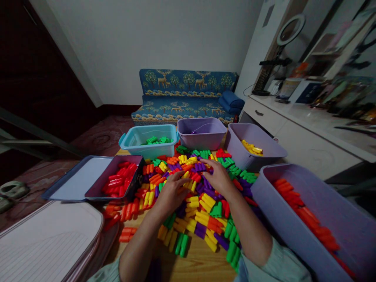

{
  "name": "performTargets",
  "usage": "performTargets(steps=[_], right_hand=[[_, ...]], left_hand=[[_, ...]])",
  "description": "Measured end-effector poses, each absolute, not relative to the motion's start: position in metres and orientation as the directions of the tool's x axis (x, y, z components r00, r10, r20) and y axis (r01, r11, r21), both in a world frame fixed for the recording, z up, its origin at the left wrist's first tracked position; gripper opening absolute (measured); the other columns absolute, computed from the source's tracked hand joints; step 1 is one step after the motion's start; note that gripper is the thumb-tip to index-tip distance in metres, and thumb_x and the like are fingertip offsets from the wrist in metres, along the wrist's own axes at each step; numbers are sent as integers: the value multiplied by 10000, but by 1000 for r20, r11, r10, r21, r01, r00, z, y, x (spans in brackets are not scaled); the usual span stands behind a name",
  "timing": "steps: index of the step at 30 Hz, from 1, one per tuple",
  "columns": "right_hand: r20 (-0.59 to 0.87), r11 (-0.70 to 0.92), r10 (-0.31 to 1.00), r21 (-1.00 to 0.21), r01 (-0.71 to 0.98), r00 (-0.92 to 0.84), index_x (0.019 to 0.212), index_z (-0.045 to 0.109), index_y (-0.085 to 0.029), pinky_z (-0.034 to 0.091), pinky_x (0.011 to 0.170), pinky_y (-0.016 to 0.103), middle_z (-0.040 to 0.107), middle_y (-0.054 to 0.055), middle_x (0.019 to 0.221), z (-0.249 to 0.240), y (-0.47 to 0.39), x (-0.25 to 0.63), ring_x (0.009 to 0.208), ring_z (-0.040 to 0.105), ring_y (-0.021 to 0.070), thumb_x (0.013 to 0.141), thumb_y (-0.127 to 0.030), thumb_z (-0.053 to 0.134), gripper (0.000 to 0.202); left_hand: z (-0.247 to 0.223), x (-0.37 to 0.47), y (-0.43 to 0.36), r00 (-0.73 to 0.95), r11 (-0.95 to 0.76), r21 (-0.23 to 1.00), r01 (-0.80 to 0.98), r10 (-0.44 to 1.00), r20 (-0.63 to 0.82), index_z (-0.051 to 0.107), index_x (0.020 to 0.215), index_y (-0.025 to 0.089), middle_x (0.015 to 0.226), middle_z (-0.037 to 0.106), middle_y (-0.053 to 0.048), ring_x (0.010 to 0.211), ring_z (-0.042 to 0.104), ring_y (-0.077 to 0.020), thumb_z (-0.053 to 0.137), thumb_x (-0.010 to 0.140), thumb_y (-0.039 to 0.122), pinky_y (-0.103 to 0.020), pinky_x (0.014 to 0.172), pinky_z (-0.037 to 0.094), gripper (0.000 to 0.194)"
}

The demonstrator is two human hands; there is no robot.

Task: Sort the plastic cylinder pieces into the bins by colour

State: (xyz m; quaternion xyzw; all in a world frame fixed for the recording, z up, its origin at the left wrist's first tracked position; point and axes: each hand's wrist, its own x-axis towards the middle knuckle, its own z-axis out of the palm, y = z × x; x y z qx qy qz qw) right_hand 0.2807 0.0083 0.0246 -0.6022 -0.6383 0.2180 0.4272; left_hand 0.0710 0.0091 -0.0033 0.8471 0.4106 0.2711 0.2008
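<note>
Here in the middle of the tabletop point(199, 263) is the heap of coloured pieces point(208, 201), with both hands in among them. The left hand point(173, 192) curls at a yellow piece point(186, 175); its fingers half cover it, so I can't tell whether it's pinched. To its right, the right hand point(217, 177) has thumb and fingers apart over purple pieces point(200, 167), their undersides lost to view.

The yellow piece is too blurred and covered to give its long axis. Clearer on the near side, a green piece point(182, 245) runs near to far, far end tipping slightly right. All over the heap, pieces point every which way.

Over on the right, the lilac bin point(326, 199) with orange pieces point(308, 215) is cut off by the frame. The far purple bin point(202, 140) has dim contents, hard to make out.
</note>
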Motion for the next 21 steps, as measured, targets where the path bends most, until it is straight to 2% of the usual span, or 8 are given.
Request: performTargets(steps=[2,4,8,12,16,18,21], right_hand=[[302,225,952,-568,792,-54,1241,599,-206,354,1058,382,583,80,1298,16,8,272,1210,487,224,667,-1,526,614],[280,220,954,-420,881,-104,1288,568,-213,348,1056,374,536,83,1349,14,7,267,1231,457,231,694,17,493,641],[257,146,965,-338,930,-58,1241,607,-245,403,984,363,608,89,1195,17,6,262,1100,526,242,755,-64,551,522],[281,86,959,-428,900,42,1178,633,-190,423,947,340,648,109,1092,20,0,265,1042,577,228,826,-165,527,368],[259,25,944,-672,740,204,1095,640,-158,460,848,321,694,86,1005,26,-10,277,934,631,213,862,-265,485,299],[187,47,970,-770,636,155,985,659,-173,471,743,290,700,44,888,30,-16,281,826,639,195,835,-320,528,248],[110,92,994,-815,571,-4,824,662,-179,436,611,248,663,1,738,35,-22,280,686,606,163,797,-336,567,186]], left_hand=[[-3,71,9,512,-577,565,589,808,291,670,1143,230,1321,525,-127,1207,513,-281,599,816,216,-438,1006,436,335],[-4,71,9,507,-573,572,587,811,292,669,1141,235,1323,525,-121,1214,511,-279,602,815,218,-434,1010,434,334],[-8,70,10,503,-564,590,578,816,286,667,1142,253,1324,525,-111,1205,520,-272,605,812,215,-431,1012,435,339],[-8,72,9,501,-551,595,585,822,269,666,1141,250,1329,522,-113,1207,520,-269,605,810,220,-421,1014,431,338],[7,66,8,499,-540,611,579,827,258,674,1112,231,1327,523,-115,1170,551,-250,591,812,210,-378,975,452,311],[21,58,7,496,-520,619,589,837,230,701,1013,203,1214,598,-112,1040,616,-220,583,811,214,-325,883,488,234],[43,45,4,532,-473,601,644,841,92,714,869,187,906,691,-67,759,643,-165,591,787,239,-252,696,481,157]])
